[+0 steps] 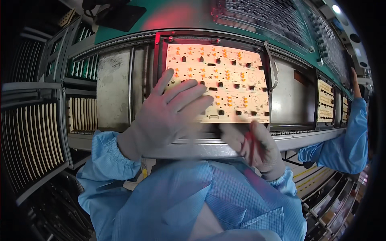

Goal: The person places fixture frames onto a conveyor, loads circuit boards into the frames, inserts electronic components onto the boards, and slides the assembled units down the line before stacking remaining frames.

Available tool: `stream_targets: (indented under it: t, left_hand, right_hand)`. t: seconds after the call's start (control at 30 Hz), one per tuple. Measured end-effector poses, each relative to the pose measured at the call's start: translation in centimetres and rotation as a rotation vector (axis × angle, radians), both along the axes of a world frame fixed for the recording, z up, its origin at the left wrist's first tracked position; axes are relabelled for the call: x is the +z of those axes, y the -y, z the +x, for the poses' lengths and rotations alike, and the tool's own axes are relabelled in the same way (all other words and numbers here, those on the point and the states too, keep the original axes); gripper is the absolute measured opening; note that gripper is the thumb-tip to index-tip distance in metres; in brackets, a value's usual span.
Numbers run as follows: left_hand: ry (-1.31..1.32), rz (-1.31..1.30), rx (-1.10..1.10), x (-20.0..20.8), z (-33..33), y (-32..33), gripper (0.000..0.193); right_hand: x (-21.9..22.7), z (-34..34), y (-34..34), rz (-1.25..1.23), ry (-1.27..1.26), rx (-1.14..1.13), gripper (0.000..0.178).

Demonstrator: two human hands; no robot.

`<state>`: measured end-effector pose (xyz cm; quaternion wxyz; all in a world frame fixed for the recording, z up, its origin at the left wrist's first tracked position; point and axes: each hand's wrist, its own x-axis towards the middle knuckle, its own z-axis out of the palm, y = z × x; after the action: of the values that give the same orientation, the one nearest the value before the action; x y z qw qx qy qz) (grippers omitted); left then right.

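1. The left hand [171, 106], in a pale glove, has its fingers spread and is grasping nothing. It is over the left part of the circuit board; whether the fingertips press on it, I cannot tell.
2. The right hand [255, 146], gloved also, is just beyond the near edge of the board, with fingers partly bent. It is blurred, so I cannot tell if something is held in it.
3. The circuit board [236, 76] lies flat in front of the person, inside a dark frame [159, 56]. It is cream in colour, and a reddish light falls on its upper left part.
4. On the board there are rows of black components [220, 84] and groups of small orange components [229, 101]. The left hand hides some of them.
5. At the right side of the board is a curved metal handle [275, 68]. A metal rail [189, 152] runs along the near side, below the board.
6. To the left, a rack [36, 140] contains many thin panels, standing on edge.
7. Behind the frame, clear trays [261, 16] are on a green surface [114, 35].
8. At the far right are another board [325, 102] with components and a co-worker's blue sleeve [352, 138].
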<state>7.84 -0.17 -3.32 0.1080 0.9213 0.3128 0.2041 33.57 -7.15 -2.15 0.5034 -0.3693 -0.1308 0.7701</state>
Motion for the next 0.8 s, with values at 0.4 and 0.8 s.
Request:
stream_targets:
  t: [0.4, 0.8]
  left_hand:
    - [0.128, 0.086, 0.304, -1.8, -3.5, -4.0, 0.054]
    - [0.090, 0.334, 0.600, -2.3, 0.0, -8.9, 0.017]
  right_hand:
    - [2.2, 7.6, -7.5, 0.903, 1.786, 0.112, 0.032]
    - [0.7, 2.9, -20.3, 0.818, 2.888, 0.493, 0.017]
